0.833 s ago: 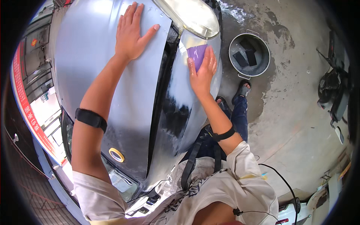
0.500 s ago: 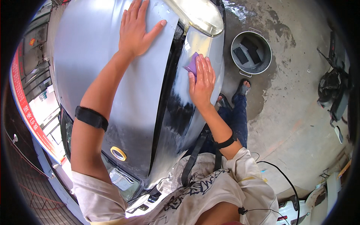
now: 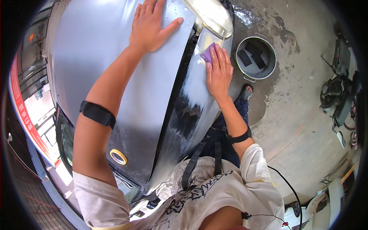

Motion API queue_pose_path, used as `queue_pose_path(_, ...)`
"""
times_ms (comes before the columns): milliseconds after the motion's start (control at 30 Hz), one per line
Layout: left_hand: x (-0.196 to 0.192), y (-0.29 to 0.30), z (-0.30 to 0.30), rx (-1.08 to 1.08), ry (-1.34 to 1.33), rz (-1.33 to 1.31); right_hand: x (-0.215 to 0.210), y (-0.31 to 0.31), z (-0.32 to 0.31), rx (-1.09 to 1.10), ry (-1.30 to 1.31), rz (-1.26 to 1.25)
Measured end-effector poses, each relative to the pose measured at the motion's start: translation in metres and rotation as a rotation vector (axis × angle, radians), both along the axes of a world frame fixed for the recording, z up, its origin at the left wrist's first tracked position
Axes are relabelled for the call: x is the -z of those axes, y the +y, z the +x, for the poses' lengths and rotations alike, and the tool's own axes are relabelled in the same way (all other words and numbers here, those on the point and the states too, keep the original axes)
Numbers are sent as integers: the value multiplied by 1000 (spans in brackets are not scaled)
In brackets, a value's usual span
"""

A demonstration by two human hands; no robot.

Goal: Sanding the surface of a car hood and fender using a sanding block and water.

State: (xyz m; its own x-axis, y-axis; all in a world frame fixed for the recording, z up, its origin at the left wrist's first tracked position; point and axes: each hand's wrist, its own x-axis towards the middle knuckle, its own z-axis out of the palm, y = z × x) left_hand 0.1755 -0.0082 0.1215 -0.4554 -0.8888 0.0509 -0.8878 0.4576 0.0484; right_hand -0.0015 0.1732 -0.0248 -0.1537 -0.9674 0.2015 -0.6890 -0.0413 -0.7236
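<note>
My left hand (image 3: 150,27) lies flat with spread fingers on the grey car bonnet (image 3: 96,57). My right hand (image 3: 218,71) presses a small purple pad (image 3: 208,53) against the car's front wing (image 3: 195,96), just below the headlamp (image 3: 209,16). The pad shows only at my fingertips. The wing's paint looks dull and whitish around my hand. A black band sits on each of my arms.
A round metal bucket (image 3: 256,57) with dark blocks inside stands on the wet concrete floor (image 3: 299,115) right of the car. A roll of yellow tape (image 3: 118,156) rests on the bonnet near me. A parked scooter (image 3: 339,96) stands at the far right.
My right hand has slid the purple pad along the wing, down toward me and then back up near the headlamp. My left hand stays planted on the bonnet.
</note>
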Motion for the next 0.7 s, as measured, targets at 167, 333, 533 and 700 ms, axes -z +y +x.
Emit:
queue_pose_path(167,2,-3,-4,7,13,3,-3,-15,-11,-19,20,-9)
queue_pose_path(333,3,-1,-4,8,0,-11,0,-14,-19,-86,14,6)
queue_pose_path(533,2,2,-4,5,11,-7,6,-20,-26,-102,-43,-31)
queue_pose_path(700,3,-2,-4,11,-10,-21,15,-9,-26,-121,-53,-43)
